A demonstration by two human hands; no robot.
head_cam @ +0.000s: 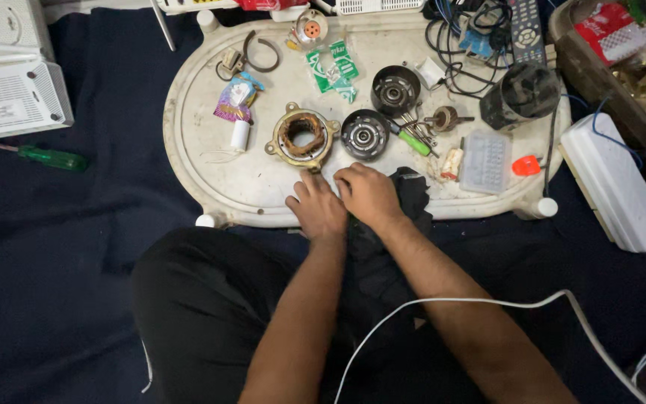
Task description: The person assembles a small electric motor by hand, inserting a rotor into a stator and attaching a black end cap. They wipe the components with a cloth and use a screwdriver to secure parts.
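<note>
My left hand [315,208] and my right hand [368,194] rest side by side at the near edge of a white oval tray [196,142], fingers curled down. Both seem to press on something small between them, which is hidden. My right hand lies over a black cloth [413,196] that hangs off the tray onto my lap. Just beyond my fingers stands a motor stator [303,136] with copper windings. Two black round motor end covers [364,135] [395,90] sit to its right.
On the tray lie a green-handled screwdriver [414,141], a clear plastic box [485,161], a black motor housing [521,93], cables and a remote [526,30]. A second screwdriver [52,158] lies on the dark cloth at left, near white boxes [13,97]. A white cable [487,303] crosses my right arm.
</note>
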